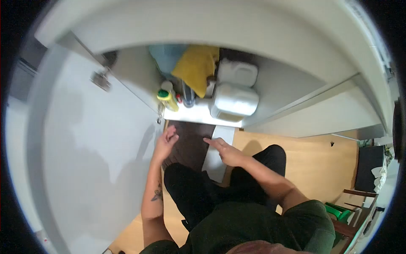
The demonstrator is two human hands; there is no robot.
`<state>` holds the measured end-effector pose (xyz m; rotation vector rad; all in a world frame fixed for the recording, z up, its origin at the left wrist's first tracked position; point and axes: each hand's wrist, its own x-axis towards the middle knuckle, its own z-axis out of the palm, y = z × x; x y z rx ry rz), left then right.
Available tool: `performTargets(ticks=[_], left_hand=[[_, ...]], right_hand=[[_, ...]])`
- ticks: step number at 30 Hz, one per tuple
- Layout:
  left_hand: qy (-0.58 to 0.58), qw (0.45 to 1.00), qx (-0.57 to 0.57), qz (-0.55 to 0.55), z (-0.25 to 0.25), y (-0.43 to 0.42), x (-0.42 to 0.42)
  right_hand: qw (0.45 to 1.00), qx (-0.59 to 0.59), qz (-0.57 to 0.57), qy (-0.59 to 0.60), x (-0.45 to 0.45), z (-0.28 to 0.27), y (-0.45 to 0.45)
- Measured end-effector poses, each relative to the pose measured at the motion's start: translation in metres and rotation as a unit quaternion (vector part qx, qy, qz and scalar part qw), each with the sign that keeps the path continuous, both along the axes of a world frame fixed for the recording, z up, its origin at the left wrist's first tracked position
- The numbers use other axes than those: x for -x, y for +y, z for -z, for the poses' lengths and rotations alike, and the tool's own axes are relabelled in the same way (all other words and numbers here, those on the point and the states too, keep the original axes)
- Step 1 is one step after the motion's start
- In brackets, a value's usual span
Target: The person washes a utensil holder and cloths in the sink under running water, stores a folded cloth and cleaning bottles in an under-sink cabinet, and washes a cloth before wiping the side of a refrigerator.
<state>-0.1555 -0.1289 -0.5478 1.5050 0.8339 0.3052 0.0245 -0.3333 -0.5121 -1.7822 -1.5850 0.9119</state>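
My left hand (166, 144) is raised just in front of the open cupboard's white floor (190, 115), fingers apart and holding nothing. To its right, my right hand (222, 150) points inward with its fingers stretched out, also empty. Inside the cupboard, a yellow bottle with a green cap (168, 101) stands at the left, beside a dark bottle (188, 96). Above them hangs a yellow cloth (194, 65), next to a light blue item (167, 57). Large white jugs (234, 101) fill the right side.
Open cupboard doors flank me, a wide one (84, 139) at the left and another (321, 108) at the right. A dark mat (188, 142) and a white panel (218, 158) lie below my hands. A green object (338, 211) is at the lower right.
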Motion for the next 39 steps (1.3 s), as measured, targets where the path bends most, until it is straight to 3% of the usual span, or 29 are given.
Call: performTargets(ticks=[2,6,8,10,11,12,14,15,19,20,21,24,26,28,30,32,34,36,37,39], left_hand=[[0.021,0.999,-0.026,0.025,-0.041,-0.010,-0.004],[0.033,0.994,-0.093,0.051,-0.127,-0.045,0.002],[-0.014,1.000,0.006,-0.016,-0.137,-0.070,0.013],[0.041,0.999,-0.024,0.001,-0.163,-0.103,0.029],[0.096,0.993,-0.063,0.018,-0.179,-0.117,0.038],[0.101,0.993,-0.062,0.011,-0.194,-0.129,0.047],[0.127,0.974,-0.130,0.134,-0.228,-0.157,0.068],[0.133,0.975,-0.123,0.127,-0.254,-0.164,0.076],[0.198,0.973,0.056,0.104,-0.375,-0.185,0.098],[0.190,0.972,0.109,0.087,-0.393,-0.180,0.103],[0.155,0.978,0.133,0.048,-0.374,-0.179,0.119],[0.064,0.980,0.181,-0.042,-0.424,-0.134,0.103],[0.060,0.992,0.072,-0.090,-0.488,-0.090,0.044],[-0.065,0.992,0.023,-0.105,-0.527,-0.047,-0.020],[-0.092,0.992,0.037,-0.079,-0.534,0.000,-0.084],[-0.061,0.996,-0.049,-0.048,-0.528,0.039,-0.152],[-0.024,0.989,-0.147,-0.018,-0.506,0.072,-0.215],[0.084,0.973,-0.209,0.046,-0.445,0.109,-0.272],[0.078,0.975,-0.203,0.034,-0.400,0.121,-0.294],[0.253,0.912,-0.316,0.068,-0.332,0.140,-0.336]], right_hand=[[0.995,-0.041,-0.089,-0.003,-0.014,-0.117,0.010],[0.939,-0.043,-0.300,0.164,-0.044,-0.345,-0.003],[0.942,-0.147,-0.266,0.142,-0.075,-0.422,-0.009],[0.990,-0.092,-0.047,0.101,-0.100,-0.494,-0.001],[0.986,-0.158,0.029,0.045,-0.117,-0.509,0.012],[0.969,-0.224,0.103,-0.009,-0.136,-0.514,0.028],[0.955,-0.179,0.233,-0.044,-0.163,-0.524,0.056],[0.953,-0.147,0.266,-0.024,-0.172,-0.524,0.068],[0.960,-0.128,0.243,-0.059,-0.197,-0.497,0.114],[0.951,-0.081,0.295,0.039,-0.202,-0.488,0.131],[0.928,-0.031,0.344,0.138,-0.206,-0.482,0.146],[0.893,0.000,0.375,0.250,-0.225,-0.483,0.193],[0.876,-0.012,0.360,0.320,-0.246,-0.482,0.226],[0.852,-0.008,0.355,0.384,-0.265,-0.485,0.259],[0.843,-0.013,0.348,0.410,-0.291,-0.483,0.300],[0.805,-0.010,0.377,0.457,-0.305,-0.488,0.321],[0.822,-0.029,0.355,0.445,-0.325,-0.482,0.344],[0.745,-0.011,0.330,0.580,-0.348,-0.474,0.365],[0.762,0.007,0.324,0.561,-0.352,-0.475,0.367],[0.770,0.033,0.320,0.551,-0.359,-0.475,0.368]])
